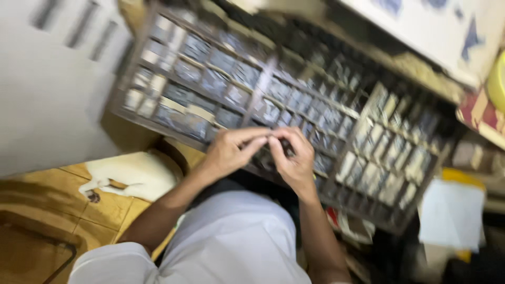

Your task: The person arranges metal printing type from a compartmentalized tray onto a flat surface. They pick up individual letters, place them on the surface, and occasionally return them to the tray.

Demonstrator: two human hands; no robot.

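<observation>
Left hand [226, 152] and right hand [294, 158] meet fingertip to fingertip over the near edge of the compartment tray [158, 118]. Both are curled, fingers pinched together around something small and dark at the point where they touch; motion blur hides what it is, and whether either hand truly grips it cannot be told. The pinch point sits just above the tray's front rail, roughly at its middle.

Nearest the camera: person's white shirt [231, 242], forearms running up from it to the hands. Left of the arms, tan tiled floor [105, 210] with a white cat [131, 176] lying just beside the left forearm, under the tray's near left corner.

Tray is a dark wooden grid, tilted, many small cells filled with greyish pieces, all blurred. It spreads wide to both sides of the hands and away from them.

Left of tray: pale grey cabinet face [47, 89]. Right of tray, near: white paper sheets [452, 213] over something yellow, close to the tray's right corner. Far edge: a pale surface [421, 37] along the top right.
</observation>
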